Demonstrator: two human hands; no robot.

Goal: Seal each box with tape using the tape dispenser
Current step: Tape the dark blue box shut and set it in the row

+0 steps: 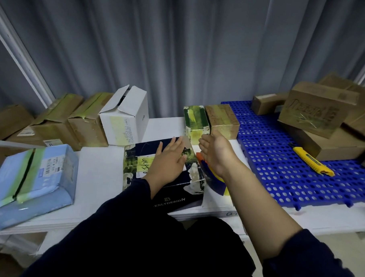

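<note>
Several boxes already carry yellowish-green tape: the brown boxes (88, 121) at middle left, the small green box (196, 120) and the small brown box (222, 119) at centre, and the light blue box (29, 177) at lower left, though a dark slit runs along its seam. The white box (124, 115) behind them stands with its flaps open, so it appears unsealed.

At centre, the dark box (134, 163) lies on the white table (100, 176). The left hand (168, 158) rests flat on its lid, fingers straight, seemingly pressing down a strip or the lid itself. The right hand (216, 152) is open and holds nothing, its fingers reaching toward the small green box; whether they touch it cannot be told. What looks like the tape dispenser (215, 179), orange, blue and yellow, lies on the table just beside the dark box, under the right wrist.

More brown cartons (316, 110) sit at upper right on a blue perforated mat (280, 174), near a yellow utility knife (312, 163); their seams are unclear. The task appears to be midway.
</note>
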